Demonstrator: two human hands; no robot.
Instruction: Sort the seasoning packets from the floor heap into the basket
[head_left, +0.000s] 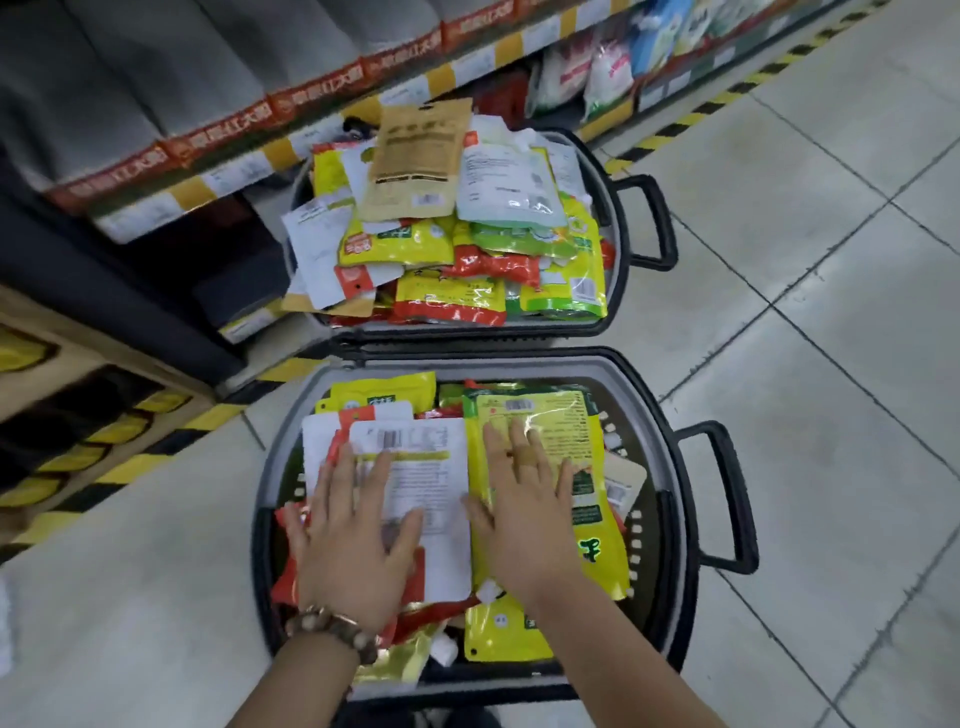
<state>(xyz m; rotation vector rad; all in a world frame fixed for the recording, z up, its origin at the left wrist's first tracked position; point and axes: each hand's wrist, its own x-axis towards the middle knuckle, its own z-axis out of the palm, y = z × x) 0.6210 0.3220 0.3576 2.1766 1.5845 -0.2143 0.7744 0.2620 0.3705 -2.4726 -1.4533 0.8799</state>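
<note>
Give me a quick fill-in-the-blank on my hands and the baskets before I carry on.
The left hand rests flat on the left packet, which is ____.
The right hand rests flat on the right packet, mainly ____.
Atop the heap in the far basket lies a ____ pouch.
The bead bracelet sits on the ____ wrist.
Missing: white; yellow; brown; left.

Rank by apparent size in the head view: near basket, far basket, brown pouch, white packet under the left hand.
1. near basket
2. far basket, farther off, so true size may match
3. white packet
4. brown pouch, farther away, so 3 versus 4 is unsure
</note>
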